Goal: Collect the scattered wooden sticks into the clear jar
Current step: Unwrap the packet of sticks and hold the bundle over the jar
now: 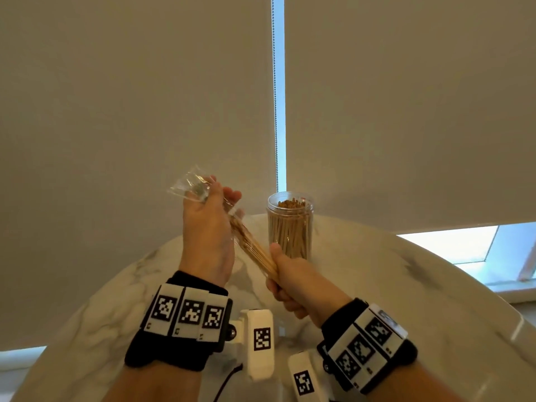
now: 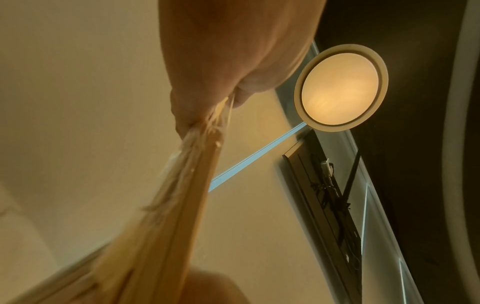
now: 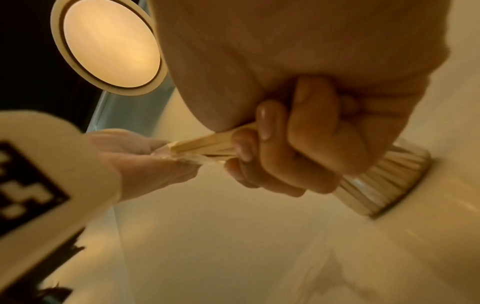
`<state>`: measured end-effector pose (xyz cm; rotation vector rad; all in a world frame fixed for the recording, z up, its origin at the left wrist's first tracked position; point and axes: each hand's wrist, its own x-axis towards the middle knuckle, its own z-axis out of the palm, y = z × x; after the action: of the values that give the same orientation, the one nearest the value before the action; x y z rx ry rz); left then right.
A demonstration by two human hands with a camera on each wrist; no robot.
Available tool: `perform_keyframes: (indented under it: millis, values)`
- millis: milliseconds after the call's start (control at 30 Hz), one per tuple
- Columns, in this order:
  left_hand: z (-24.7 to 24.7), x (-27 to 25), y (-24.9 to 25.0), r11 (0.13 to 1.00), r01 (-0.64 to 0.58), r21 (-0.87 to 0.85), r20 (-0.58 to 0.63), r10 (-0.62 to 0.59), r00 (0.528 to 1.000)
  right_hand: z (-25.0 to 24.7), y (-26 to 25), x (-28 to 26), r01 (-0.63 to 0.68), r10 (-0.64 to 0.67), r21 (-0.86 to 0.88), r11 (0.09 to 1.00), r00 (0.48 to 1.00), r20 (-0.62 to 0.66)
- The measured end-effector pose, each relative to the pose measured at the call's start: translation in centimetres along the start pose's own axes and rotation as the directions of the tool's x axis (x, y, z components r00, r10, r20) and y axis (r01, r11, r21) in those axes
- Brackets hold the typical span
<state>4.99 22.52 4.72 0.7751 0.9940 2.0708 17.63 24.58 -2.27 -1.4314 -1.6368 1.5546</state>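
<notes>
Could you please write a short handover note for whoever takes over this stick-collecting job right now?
Left hand: pinches the clear plastic wrapper at the upper end of the bundle.
Right hand: grips the lower end of the bundle of wooden sticks, held in the air above the marble table.
Clear jar: upright on the table, open, already well filled with sticks.
Done: most sticks are in the jar.
Left: probably free the bundle from the wrapper and put it into the jar.
</notes>
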Motion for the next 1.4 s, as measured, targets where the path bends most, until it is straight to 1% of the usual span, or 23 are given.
perform_keyframes:
  millis: [100,233,300,400,467,533,633,700,800,867,900,933,1033,1067,1133,1167,1233,1300,1333,1367,1400]
  values:
    - [-0.6,0.5,1.0,0.994,-0.011,-0.111,-0.030,0.008,1.000,-1.2,0.1,0.3,0.027,-0.032,-0.073,0.997,0.997,-0.068]
    - [-1.2,0.9,1.5,0.984,0.044,-0.175,-0.069,-0.056,0.996,-3.2,0.0,0.6,0.092,-0.111,-0.138,0.986,0.985,-0.133]
    - [-1.5,1.3,1.1,0.981,0.073,-0.182,-0.097,-0.092,0.991,-4.2,0.0,0.6,0.097,-0.120,-0.150,0.984,0.981,-0.155]
    - [-2.3,1.8,-0.1,0.973,0.178,-0.147,-0.130,-0.197,0.972,-5.7,0.0,0.7,0.068,-0.109,-0.192,0.979,0.972,-0.207]
    - [-3.1,1.8,-1.3,0.957,0.276,-0.084,-0.125,-0.285,0.950,-6.5,0.0,0.8,0.054,-0.106,-0.217,0.975,0.967,-0.234]
    - [-4.2,1.4,-3.1,0.917,0.398,0.031,-0.163,-0.388,0.907,-7.2,-0.1,0.8,0.048,-0.106,-0.227,0.973,0.961,-0.254]
    - [-6.5,1.2,-6.4,0.844,0.509,0.172,-0.215,-0.472,0.855,-7.6,-0.3,0.6,0.045,-0.102,-0.219,0.975,0.961,-0.258]
    - [-8.1,1.4,-8.2,0.807,0.538,0.244,-0.283,-0.471,0.835,-7.5,-0.4,0.4,0.049,-0.103,-0.216,0.975,0.964,-0.245]
    - [-10.3,2.4,-10.2,0.786,0.541,0.299,-0.379,-0.423,0.823,-7.0,-0.7,0.0,0.053,-0.111,-0.252,0.966,0.968,-0.223]
    - [-11.3,2.4,-10.6,0.748,0.568,0.345,-0.408,-0.425,0.808,-6.9,-0.9,-0.3,0.068,-0.131,-0.277,0.958,0.967,-0.217]
    - [-11.9,2.5,-11.0,0.738,0.579,0.347,-0.400,-0.442,0.803,-6.8,-1.0,-0.5,0.073,-0.137,-0.284,0.956,0.967,-0.215]
    - [-11.6,1.8,-10.4,0.733,0.583,0.351,-0.374,-0.462,0.804,-6.8,-1.2,-0.7,0.074,-0.140,-0.290,0.954,0.967,-0.214]
    - [-8.6,-2.2,-6.5,0.708,0.631,0.318,-0.261,-0.574,0.776,-6.7,-1.4,-0.9,0.063,-0.133,-0.316,0.947,0.970,-0.205]
    - [-8.0,-2.9,-5.7,0.699,0.645,0.309,-0.240,-0.599,0.764,-6.7,-1.5,-1.0,0.064,-0.136,-0.328,0.943,0.970,-0.201]
    - [-7.2,-3.3,-4.5,0.690,0.654,0.311,-0.243,-0.608,0.756,-6.8,-1.6,-1.1,0.083,-0.164,-0.372,0.924,0.967,-0.193]
    - [-6.8,-3.4,-3.7,0.705,0.637,0.312,-0.239,-0.591,0.771,-6.9,-1.7,-1.1,0.098,-0.188,-0.402,0.911,0.963,-0.192]
    - [-5.7,-3.6,-1.9,0.775,0.560,0.294,-0.241,-0.506,0.828,-7.1,-2.0,-1.3,0.130,-0.245,-0.456,0.881,0.948,-0.202]
    - [-4.6,-3.2,-0.4,0.802,0.494,0.337,-0.201,-0.451,0.870,-7.3,-2.3,-1.6,0.163,-0.296,-0.507,0.847,0.935,-0.194]
    - [-4.1,-3.0,0.2,0.787,0.480,0.386,-0.153,-0.459,0.875,-7.2,-2.4,-1.8,0.175,-0.310,-0.531,0.829,0.934,-0.177]
    - [-3.6,-2.9,0.8,0.762,0.478,0.438,-0.091,-0.491,0.866,-7.1,-2.5,-1.9,0.185,-0.319,-0.551,0.814,0.935,-0.158]
    - [-3.2,-2.8,0.9,0.730,0.485,0.481,-0.033,-0.538,0.842,-6.9,-2.6,-2.1,0.195,-0.327,-0.566,0.801,0.934,-0.141]
